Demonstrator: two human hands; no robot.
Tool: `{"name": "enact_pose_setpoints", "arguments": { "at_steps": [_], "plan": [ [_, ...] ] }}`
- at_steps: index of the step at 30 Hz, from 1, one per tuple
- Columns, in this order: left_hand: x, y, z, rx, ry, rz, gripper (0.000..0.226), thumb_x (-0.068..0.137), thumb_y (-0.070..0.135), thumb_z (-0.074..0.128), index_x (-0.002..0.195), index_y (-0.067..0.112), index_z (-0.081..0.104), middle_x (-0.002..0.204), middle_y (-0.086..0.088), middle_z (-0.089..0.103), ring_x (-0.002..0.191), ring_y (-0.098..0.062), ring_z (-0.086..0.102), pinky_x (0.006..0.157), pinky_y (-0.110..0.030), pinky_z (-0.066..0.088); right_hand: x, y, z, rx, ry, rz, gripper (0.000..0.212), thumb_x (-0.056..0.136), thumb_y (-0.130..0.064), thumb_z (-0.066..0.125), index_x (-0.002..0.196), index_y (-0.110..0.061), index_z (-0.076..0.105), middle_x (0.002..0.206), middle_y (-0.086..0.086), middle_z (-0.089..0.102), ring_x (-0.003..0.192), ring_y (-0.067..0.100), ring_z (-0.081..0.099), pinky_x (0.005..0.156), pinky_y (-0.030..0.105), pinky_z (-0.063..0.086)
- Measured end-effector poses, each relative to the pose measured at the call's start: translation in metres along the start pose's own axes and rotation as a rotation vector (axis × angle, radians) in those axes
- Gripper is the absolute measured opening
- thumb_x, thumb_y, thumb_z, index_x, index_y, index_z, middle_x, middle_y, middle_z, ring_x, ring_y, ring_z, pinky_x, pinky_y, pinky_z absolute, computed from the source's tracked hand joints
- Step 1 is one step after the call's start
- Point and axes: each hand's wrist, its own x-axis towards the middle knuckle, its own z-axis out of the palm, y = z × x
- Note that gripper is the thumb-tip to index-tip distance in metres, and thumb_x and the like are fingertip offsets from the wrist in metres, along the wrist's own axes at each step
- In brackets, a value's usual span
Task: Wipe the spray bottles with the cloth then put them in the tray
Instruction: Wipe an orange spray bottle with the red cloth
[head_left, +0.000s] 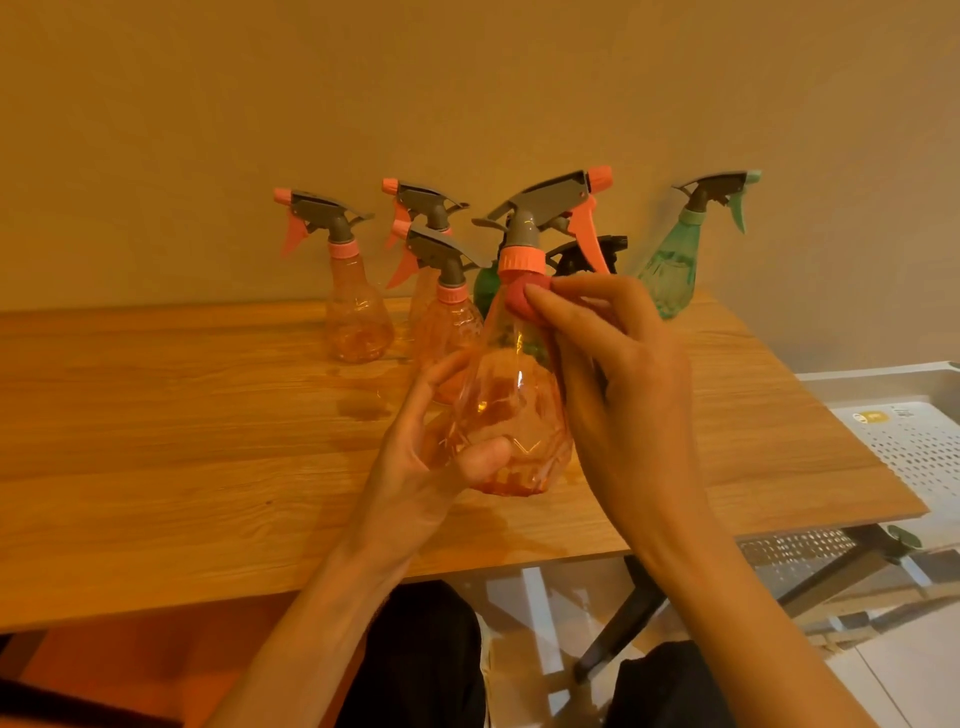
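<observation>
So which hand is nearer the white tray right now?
Right. The right hand, pressing the cloth on the held bottle's neck, is on the white tray's side; the left hand grips the bottle's base, farther away.

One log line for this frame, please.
step: wiping | left hand: holds orange bottle | right hand: presses red cloth on neck | tray: no bottles seen

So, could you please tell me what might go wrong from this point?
The left hand grips only the lower part of the translucent orange spray bottle, so it could slip while the right hand rubs the small red cloth at its neck. Swinging it might topple the orange bottles standing close behind.
</observation>
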Motion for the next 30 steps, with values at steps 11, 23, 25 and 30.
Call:
{"name": "enact_pose_setpoints", "arguments": {
  "at_steps": [11,23,25,30],
  "plan": [
    [0.004,-0.002,-0.007,-0.004,0.062,-0.006,0.089,0.046,0.068,0.090,0.127,0.059,0.056,0.134,0.012,0.065,0.124,-0.014,0.064,0.091,-0.036,0.060,-0.051,-0.002,-0.012,0.284,-0.075,0.153,0.030,0.093,-0.013,0.068,0.124,-0.016,0.070,0.126,0.000,0.060,0.117,0.010,0.060,0.093,0.017,0.050],
    [0.006,-0.001,-0.006,0.013,0.042,0.023,0.098,0.054,0.062,0.091,0.141,0.041,0.049,0.138,0.005,0.063,0.128,-0.024,0.061,0.097,-0.045,0.057,-0.039,-0.009,-0.007,0.326,-0.019,0.184,0.031,0.095,-0.007,0.067,0.126,-0.011,0.068,0.129,0.000,0.061,0.123,0.016,0.059,0.098,0.030,0.052],
    [0.008,-0.002,-0.007,0.019,0.059,0.023,0.099,0.052,0.065,0.090,0.140,0.044,0.050,0.139,0.007,0.063,0.128,-0.021,0.061,0.096,-0.042,0.058,-0.056,-0.008,-0.008,0.316,-0.048,0.204,0.035,0.095,-0.016,0.068,0.129,-0.018,0.066,0.134,-0.003,0.056,0.125,0.016,0.056,0.100,0.028,0.051],
    [0.008,-0.004,-0.008,0.027,0.088,0.013,0.099,0.048,0.068,0.091,0.137,0.049,0.051,0.140,0.010,0.061,0.129,-0.016,0.060,0.095,-0.043,0.057,-0.069,-0.013,-0.015,0.445,-0.107,0.399,0.032,0.094,-0.022,0.068,0.124,-0.033,0.069,0.124,-0.013,0.058,0.118,0.013,0.060,0.090,0.028,0.057]
  ]
}}
